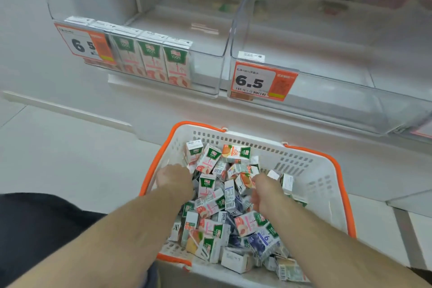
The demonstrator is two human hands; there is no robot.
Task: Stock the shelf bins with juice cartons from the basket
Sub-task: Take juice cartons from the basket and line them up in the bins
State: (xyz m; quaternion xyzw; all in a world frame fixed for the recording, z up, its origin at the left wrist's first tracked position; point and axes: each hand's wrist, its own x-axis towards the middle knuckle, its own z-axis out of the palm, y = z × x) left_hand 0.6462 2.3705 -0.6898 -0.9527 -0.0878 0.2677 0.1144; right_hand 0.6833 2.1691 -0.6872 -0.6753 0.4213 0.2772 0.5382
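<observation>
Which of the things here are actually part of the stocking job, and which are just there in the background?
Part of the job:
- basket
- loose juice cartons in it
- left bin, with a row of cartons at its front
- right bin
- left hand and right hand, both down among the cartons

Just there:
- price tags
- floor tiles

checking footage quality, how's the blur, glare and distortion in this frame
Head view: both hands, left hand and right hand, are motion-smeared over the basket; wide-angle bending curves the shelf edges; soft glare hazes the clear bins; price tag reads sharply; lighting is even.
</observation>
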